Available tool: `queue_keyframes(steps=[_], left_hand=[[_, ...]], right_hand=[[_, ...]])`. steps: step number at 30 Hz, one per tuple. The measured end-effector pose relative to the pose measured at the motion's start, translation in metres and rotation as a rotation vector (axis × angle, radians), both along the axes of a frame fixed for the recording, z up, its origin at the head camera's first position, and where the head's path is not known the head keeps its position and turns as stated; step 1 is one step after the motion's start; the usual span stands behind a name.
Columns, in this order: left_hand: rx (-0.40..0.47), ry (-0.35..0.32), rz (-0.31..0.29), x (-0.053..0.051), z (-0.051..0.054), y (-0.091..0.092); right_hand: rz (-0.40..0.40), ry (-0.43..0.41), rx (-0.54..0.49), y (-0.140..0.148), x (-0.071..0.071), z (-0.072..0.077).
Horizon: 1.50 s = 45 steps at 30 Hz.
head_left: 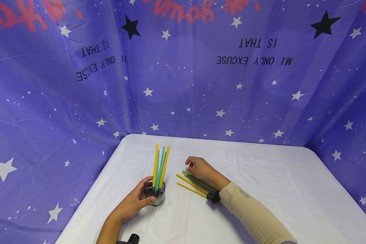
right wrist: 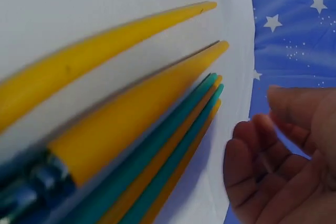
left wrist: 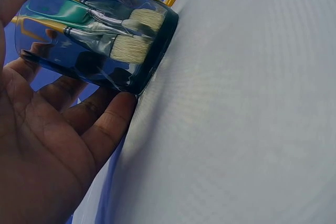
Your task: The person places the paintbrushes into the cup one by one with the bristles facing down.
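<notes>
My left hand (head_left: 133, 202) holds a dark tinted glass (head_left: 159, 200), its fingers and thumb curled round the sides. Several paintbrushes (head_left: 155, 166) with yellow and teal handles stand in the glass, handles up. Through its wall in the left wrist view, pale bristles (left wrist: 130, 49) show near the base. My right hand (head_left: 200, 167) hovers beside the handle ends of more paintbrushes (head_left: 192, 190) lying on the table. Its fingers are loosely bent and nothing is between them in the right wrist view. The heads of these brushes are partly hidden by a black wrist camera (head_left: 213, 197).
A white cloth covers the table (head_left: 262, 176). Purple curtains (head_left: 183, 84) with stars and lettering hang behind it and at both sides. Part of a black device (head_left: 133, 238) shows by my left wrist.
</notes>
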<state>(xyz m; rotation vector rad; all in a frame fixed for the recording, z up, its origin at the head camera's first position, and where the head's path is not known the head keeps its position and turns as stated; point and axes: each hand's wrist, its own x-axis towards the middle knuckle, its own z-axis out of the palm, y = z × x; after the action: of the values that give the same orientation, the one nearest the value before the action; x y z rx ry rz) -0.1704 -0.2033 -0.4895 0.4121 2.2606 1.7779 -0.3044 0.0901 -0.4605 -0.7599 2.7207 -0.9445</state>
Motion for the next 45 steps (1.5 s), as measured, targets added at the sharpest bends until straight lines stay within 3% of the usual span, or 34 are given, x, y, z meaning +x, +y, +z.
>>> queue_keyframes(steps=[6,14,22,29,35,45], left_hand=[[0.006,-0.006,-0.003,0.000,0.000,0.000],[-0.004,-0.003,0.001,0.000,0.000,0.000],[-0.008,-0.008,0.004,0.000,0.000,0.000],[0.006,-0.021,0.002,0.001,0.000,0.000],[0.003,-0.013,0.002,0.000,0.001,0.001],[-0.012,0.003,0.003,0.000,0.001,0.002]], right_hand=[[0.036,0.028,0.120,0.005,0.003,0.000],[0.116,0.005,0.187,0.012,0.004,0.001],[0.170,-0.007,0.195,0.015,-0.002,0.001],[0.131,-0.088,0.196,0.016,-0.006,0.003],[0.125,-0.110,0.169,0.019,-0.009,0.007],[0.164,-0.096,0.085,0.016,-0.006,0.030]])
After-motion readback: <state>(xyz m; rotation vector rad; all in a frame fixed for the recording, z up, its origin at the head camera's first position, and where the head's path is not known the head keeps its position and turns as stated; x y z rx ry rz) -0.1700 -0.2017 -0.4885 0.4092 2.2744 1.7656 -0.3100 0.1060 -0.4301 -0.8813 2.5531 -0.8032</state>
